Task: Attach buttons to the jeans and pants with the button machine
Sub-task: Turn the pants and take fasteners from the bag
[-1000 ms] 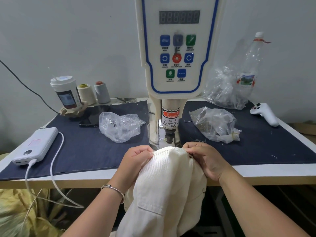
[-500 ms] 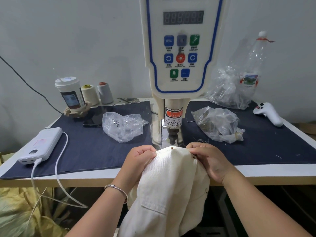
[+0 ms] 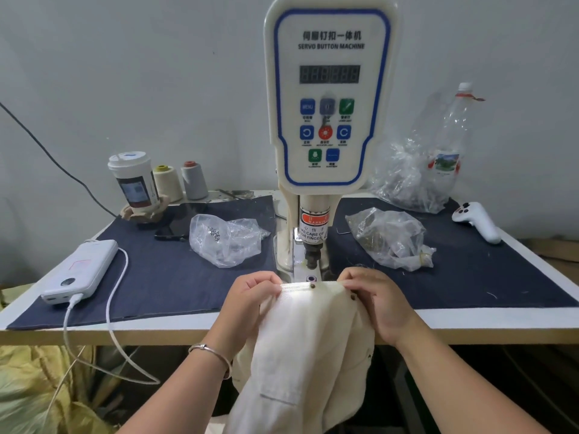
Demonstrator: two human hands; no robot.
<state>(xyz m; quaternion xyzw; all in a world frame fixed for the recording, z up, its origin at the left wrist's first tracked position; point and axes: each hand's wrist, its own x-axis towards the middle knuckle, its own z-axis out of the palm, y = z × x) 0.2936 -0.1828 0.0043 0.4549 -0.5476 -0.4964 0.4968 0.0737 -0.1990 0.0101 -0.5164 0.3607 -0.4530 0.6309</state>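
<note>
A cream pair of pants hangs off the table's front edge, its waistband stretched flat just in front of the white servo button machine. My left hand grips the waistband's left end and my right hand pinches its right end. A small brown button sits on the lit waistband edge, and a second one shows near my right thumb. The machine's dark punch head stands above the die, just behind the fabric.
A clear bag of metal buttons lies left of the machine and another clear bag lies right. A white power bank with its cable, a cup, thread cones, a phone, a plastic bottle and a white controller stand on the dark cloth.
The waistband has come back toward me, out from under the punch head, and a button now shows on its edge. My head has tilted up, showing more of the machine's panel.
</note>
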